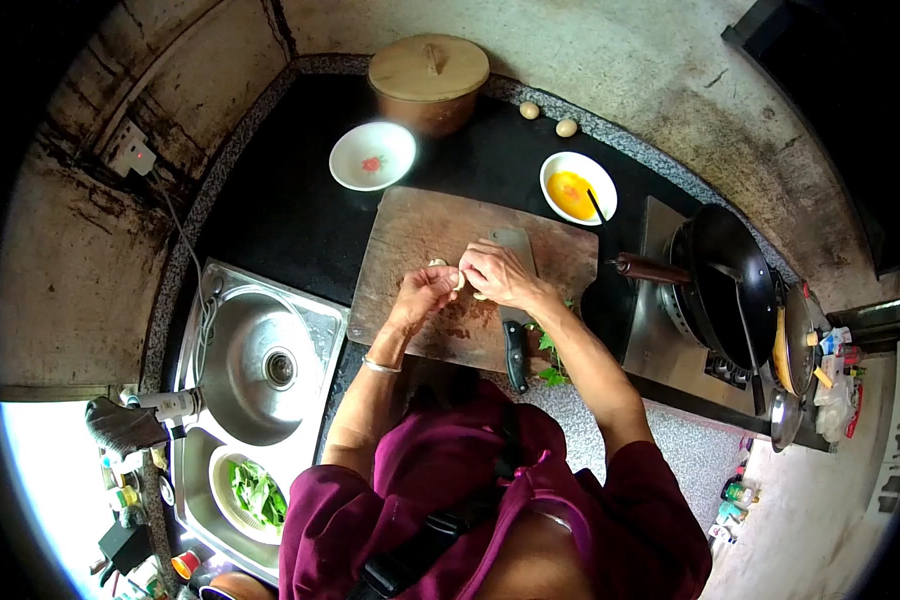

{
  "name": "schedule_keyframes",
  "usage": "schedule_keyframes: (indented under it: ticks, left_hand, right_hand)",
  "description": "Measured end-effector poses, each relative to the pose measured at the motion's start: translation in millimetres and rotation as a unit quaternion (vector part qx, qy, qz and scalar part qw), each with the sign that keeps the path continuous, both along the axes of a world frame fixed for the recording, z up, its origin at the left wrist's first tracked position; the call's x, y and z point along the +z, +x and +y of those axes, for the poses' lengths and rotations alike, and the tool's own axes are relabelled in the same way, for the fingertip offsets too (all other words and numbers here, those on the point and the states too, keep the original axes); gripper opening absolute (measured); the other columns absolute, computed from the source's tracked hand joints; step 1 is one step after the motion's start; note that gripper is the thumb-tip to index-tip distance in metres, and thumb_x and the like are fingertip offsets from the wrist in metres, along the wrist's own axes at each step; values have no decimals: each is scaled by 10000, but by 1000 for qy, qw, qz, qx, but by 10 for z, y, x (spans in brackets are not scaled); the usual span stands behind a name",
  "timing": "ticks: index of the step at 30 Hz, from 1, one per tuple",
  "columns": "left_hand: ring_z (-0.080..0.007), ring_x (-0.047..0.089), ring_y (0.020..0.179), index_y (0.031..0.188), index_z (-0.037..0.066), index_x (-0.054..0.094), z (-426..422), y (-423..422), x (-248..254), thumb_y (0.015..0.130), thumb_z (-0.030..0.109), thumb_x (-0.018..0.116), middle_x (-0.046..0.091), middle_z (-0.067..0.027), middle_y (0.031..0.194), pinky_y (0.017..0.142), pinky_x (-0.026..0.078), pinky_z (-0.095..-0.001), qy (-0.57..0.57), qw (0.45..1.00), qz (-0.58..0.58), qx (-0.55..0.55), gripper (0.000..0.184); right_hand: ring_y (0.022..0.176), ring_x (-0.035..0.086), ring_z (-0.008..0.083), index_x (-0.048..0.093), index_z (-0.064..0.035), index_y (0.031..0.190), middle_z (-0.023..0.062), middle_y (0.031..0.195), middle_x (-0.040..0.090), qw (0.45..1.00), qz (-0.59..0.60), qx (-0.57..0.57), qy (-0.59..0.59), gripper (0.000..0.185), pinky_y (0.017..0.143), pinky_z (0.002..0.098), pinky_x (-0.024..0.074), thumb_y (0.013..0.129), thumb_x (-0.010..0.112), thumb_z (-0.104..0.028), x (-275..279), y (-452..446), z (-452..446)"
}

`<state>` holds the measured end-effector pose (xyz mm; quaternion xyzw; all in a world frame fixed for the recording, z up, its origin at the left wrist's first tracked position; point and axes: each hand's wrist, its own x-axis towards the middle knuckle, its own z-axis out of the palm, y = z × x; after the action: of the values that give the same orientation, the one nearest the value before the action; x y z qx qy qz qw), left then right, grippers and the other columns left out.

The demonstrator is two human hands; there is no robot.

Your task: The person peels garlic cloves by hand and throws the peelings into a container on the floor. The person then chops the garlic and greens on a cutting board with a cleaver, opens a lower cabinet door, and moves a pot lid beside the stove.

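Note:
Both hands meet over the wooden cutting board. My left hand pinches a small pale piece that looks like a garlic clove. Against the same clove, the fingers of my right hand are closed. Similar pale bits lie on the board beside the fingers. Partly under my right hand and forearm rests a kitchen knife, its black handle over the board's near edge. Green leafy sprigs stick out by my right forearm.
Behind the board stand a white bowl, a lidded pot, two eggs and a bowl of beaten egg. A wok sits on the stove at right. At left, the sink holds a basket of greens.

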<state>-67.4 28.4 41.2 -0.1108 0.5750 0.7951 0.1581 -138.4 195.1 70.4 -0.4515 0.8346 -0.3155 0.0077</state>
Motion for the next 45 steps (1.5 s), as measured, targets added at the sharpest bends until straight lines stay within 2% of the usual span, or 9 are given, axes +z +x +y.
schedule_keyframes:
  ticks: [11, 14, 17, 20, 25, 30, 39, 42, 45]
  left_hand:
    - [-35, 396, 492, 814, 55, 622, 23, -15, -116, 861, 153, 576, 519, 37, 608, 436, 281, -177, -14, 998, 58, 1, 118]
    - [-30, 396, 496, 835, 54, 618, 45, -19, -32, 866, 162, 572, 515, 40, 608, 436, 282, -171, -35, 996, 78, -5, 121]
    - [-25, 400, 500, 870, 54, 608, 27, -16, -46, 869, 169, 577, 514, 43, 611, 440, 290, -163, -20, 998, 62, -7, 120]
    - [-24, 408, 504, 902, 53, 598, 45, -32, -52, 867, 159, 585, 518, 42, 620, 444, 302, -161, 11, 998, 65, 17, 113]
    - [-24, 425, 522, 891, 43, 596, 102, -40, -131, 859, 114, 589, 534, 40, 644, 455, 324, -166, -16, 991, 121, 62, 78]
    - [-32, 491, 619, 911, -11, 631, 128, -2, -31, 849, 120, 611, 599, 15, 727, 540, 405, -185, -172, 968, 163, 80, 146]
    - [-51, 522, 657, 904, -34, 627, 131, 19, 68, 818, 133, 652, 619, -13, 725, 583, 440, -219, -322, 931, 172, 25, 189]
    - [-46, 504, 625, 869, -20, 625, 140, 13, 196, 822, 146, 651, 603, -5, 708, 543, 419, -211, -281, 949, 142, 35, 174]
    - [-39, 467, 570, 841, 13, 623, 90, -74, -70, 841, 178, 630, 566, 13, 666, 493, 383, -204, -195, 969, 148, 34, 166]
  right_hand:
    - [654, 540, 268, 509, -51, 693, 90, 668, 534, 997, 35, -46, -59, 88, 587, 361, 442, 747, 575, -73, -23, 119, -25]
    - [541, 487, 189, 508, -40, 698, 48, 621, 495, 992, 4, -54, -118, 82, 504, 308, 410, 709, 580, -2, -44, 135, -16]
    - [577, 395, 51, 526, -8, 744, -31, 619, 447, 949, -291, -54, -105, 58, 464, 234, 350, 773, 567, -37, -87, 115, 80]
    - [599, 431, 61, 558, -1, 816, -6, 646, 501, 942, -316, -56, -96, 64, 494, 237, 374, 818, 545, -63, -111, 72, 86]
    - [638, 466, 74, 578, -1, 864, 9, 681, 534, 944, -310, -70, -88, 115, 555, 243, 403, 853, 543, -111, -152, 54, 93]
    - [663, 472, 76, 580, 2, 862, 0, 695, 536, 941, -316, -84, -88, 143, 579, 245, 409, 859, 555, -138, -142, 53, 105]
    - [610, 426, 69, 576, 1, 846, -12, 648, 494, 939, -327, -97, -40, 139, 542, 244, 380, 853, 544, -134, -115, 92, 77]
    - [576, 404, 72, 571, 6, 840, -2, 620, 476, 953, -278, -119, 3, 113, 518, 249, 367, 838, 524, -97, -145, 136, 55]
    - [554, 378, 75, 549, 4, 803, -7, 584, 434, 953, -267, -129, -61, 73, 503, 243, 350, 815, 504, -52, -146, 183, 46]
